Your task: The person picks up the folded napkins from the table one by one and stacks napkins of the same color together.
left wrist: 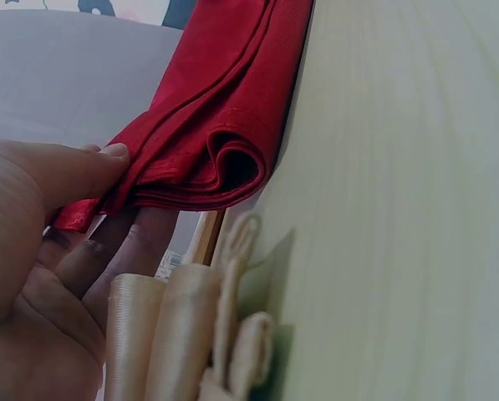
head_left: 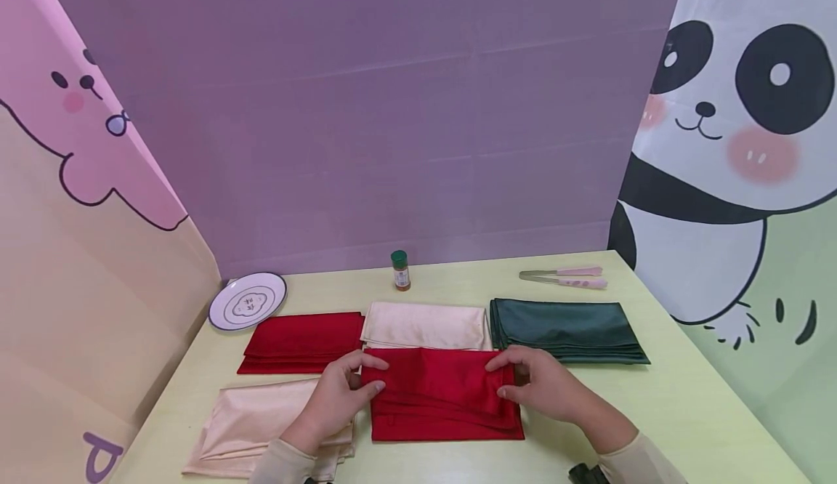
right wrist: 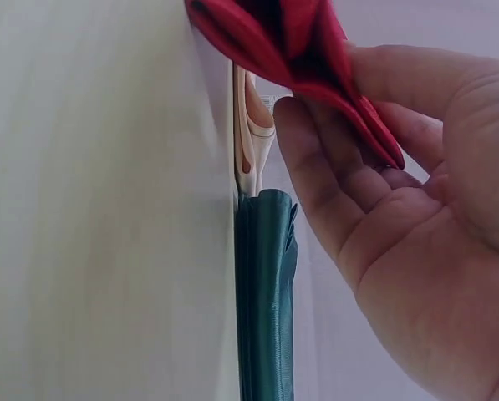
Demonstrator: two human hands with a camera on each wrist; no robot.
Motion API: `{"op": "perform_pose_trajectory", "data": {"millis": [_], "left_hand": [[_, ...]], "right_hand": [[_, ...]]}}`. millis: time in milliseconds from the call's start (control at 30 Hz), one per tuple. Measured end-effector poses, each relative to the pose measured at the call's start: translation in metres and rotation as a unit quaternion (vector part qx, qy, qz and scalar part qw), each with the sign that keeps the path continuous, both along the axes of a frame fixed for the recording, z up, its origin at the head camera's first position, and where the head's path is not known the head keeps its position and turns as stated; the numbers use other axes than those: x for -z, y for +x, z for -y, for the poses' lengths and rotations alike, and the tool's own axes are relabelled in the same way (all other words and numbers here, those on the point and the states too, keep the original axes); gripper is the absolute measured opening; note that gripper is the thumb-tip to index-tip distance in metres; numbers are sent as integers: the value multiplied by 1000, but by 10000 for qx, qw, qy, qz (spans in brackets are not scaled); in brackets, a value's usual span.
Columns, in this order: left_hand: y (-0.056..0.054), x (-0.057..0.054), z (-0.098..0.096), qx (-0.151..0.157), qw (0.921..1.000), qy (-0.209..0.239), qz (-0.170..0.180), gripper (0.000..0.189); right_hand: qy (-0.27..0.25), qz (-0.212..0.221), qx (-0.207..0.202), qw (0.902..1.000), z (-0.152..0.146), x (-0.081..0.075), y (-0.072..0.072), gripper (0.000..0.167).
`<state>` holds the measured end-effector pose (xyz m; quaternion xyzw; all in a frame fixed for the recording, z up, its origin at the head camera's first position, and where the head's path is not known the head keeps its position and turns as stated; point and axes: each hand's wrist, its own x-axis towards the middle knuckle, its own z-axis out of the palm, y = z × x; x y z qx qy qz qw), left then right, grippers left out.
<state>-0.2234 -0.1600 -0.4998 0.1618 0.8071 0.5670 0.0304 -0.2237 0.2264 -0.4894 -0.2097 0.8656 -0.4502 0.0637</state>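
A folded red cloth lies at the front middle of the table, its layers stacked and its far edge lifted. My left hand pinches its left side, thumb on one face and fingers behind, as the left wrist view shows with the rolled fold of the red cloth. On the opposite side my right hand pinches the cloth between thumb and fingers; the right wrist view has its layers fanned apart above the table. A pale pink folded cloth lies beneath and beside my left forearm.
Behind are a second red folded cloth, a cream folded cloth and a dark green folded cloth. A plate leans at the far left. A green-capped jar and pink-handled tongs are near the back edge.
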Motion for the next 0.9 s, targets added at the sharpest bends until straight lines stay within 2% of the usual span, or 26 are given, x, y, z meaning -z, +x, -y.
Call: {"op": "perform_pose_trajectory", "data": {"millis": [167, 333, 433, 533, 733, 900], "left_hand": [[0, -1, 0, -67, 10000, 27, -9, 28], [-3, 3, 1, -214, 9994, 1, -280, 25], [-4, 5, 2, -296, 9987, -44, -421, 23], [-5, 6, 3, -328, 9983, -57, -475, 23], [-5, 4, 2, -373, 9983, 71, -443, 27], [-6, 5, 2, -319, 9978, 185, -550, 28]], "right_hand": [[60, -29, 71, 10000, 1, -3, 1, 28], [157, -291, 115, 9994, 0, -2, 0, 17], [184, -336, 135, 9992, 0, -2, 0, 18], [175, -285, 184, 9993, 0, -1, 0, 19], [-180, -111, 108, 9997, 0, -3, 0, 15], [-323, -37, 78, 9994, 0, -5, 1, 15]]}}
